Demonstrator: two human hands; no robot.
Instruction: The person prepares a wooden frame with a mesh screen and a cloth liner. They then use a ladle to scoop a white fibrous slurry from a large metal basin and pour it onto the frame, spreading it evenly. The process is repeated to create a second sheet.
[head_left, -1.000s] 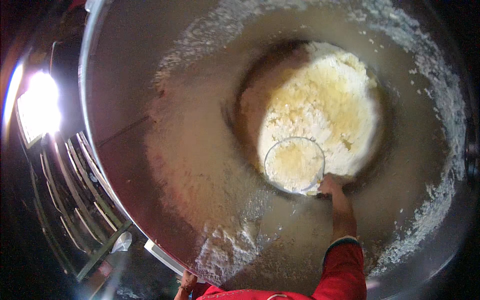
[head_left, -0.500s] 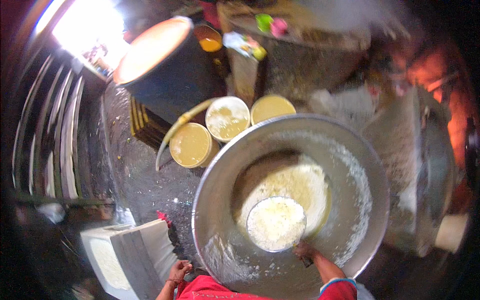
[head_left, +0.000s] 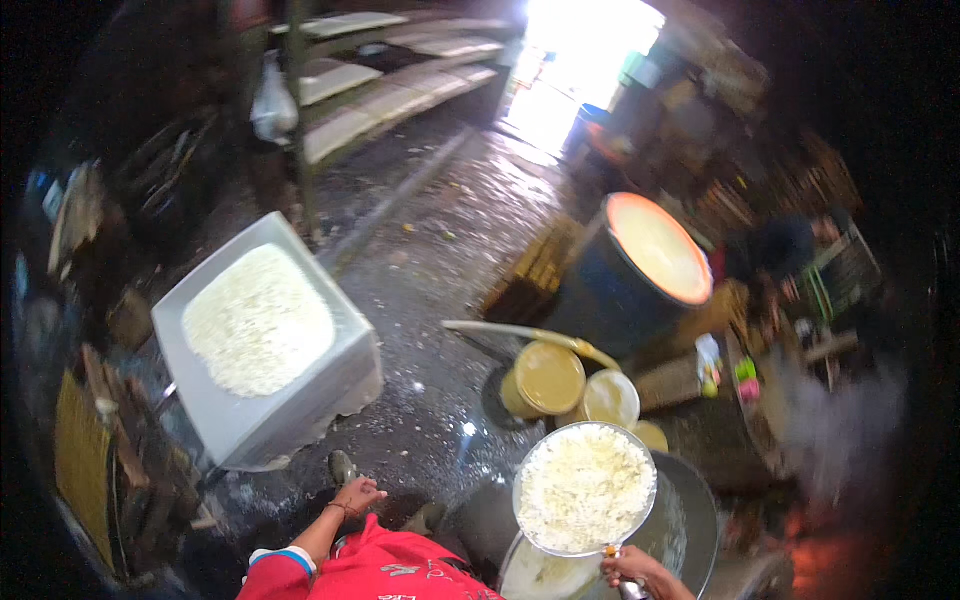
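My right hand point(head_left: 636, 572) is closed around the handle of a wide, round metal scoop point(head_left: 586, 488). It is heaped with white, crumbly curds point(head_left: 580, 475). The scoop hangs over the left rim of a large metal vat point(head_left: 698, 520), hiding part of it; pale liquid shows low inside. Held out in front of my red shirt, my left hand point(head_left: 360, 495) is empty, its fingers loosely bent and apart from anything. To its left stands a square, cloth-lined box point(head_left: 340, 385), filled near the top with similar white curds point(head_left: 258, 320).
Buckets of yellowish liquid point(head_left: 546, 378) stand beyond the vat, with a pale hose point(head_left: 560, 342) next to them. Farther back is a tall dark barrel point(head_left: 610, 290) with an orange rim. Wet dark floor point(head_left: 430, 340) lies between box and buckets. Wood pieces point(head_left: 120, 440) lie far left.
The view has swung left, bringing the box fully into sight. My right hand has lifted the loaded scoop from inside the vat up to its left rim. My left hand remains empty.
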